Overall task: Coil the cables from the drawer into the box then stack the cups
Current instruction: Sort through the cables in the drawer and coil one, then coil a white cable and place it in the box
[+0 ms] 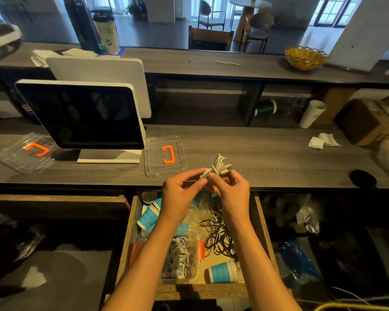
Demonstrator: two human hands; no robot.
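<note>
Both my hands hold a small bundle of white cable [216, 167] above the counter's front edge. My left hand [182, 190] pinches its loose end, and my right hand [231, 187] grips the coiled bundle. Below them the wooden drawer [262, 223] stands pulled out. Inside it a clear plastic box [194, 279] with orange latches holds coiled white and dark cables. A tangle of black and white cables [220, 234] lies at its right. Blue paper cups lie on their sides, one at the drawer's back left [147, 219], another at the front right [221, 273].
Two clear lids with orange handles [164, 156] [25, 153] lie on the grey counter [279, 158], either side of a dark monitor [81, 115]. White paper scraps [323, 140] and a cardboard box [368, 122] sit at the right. A wicker basket [305, 57] rests on the upper ledge.
</note>
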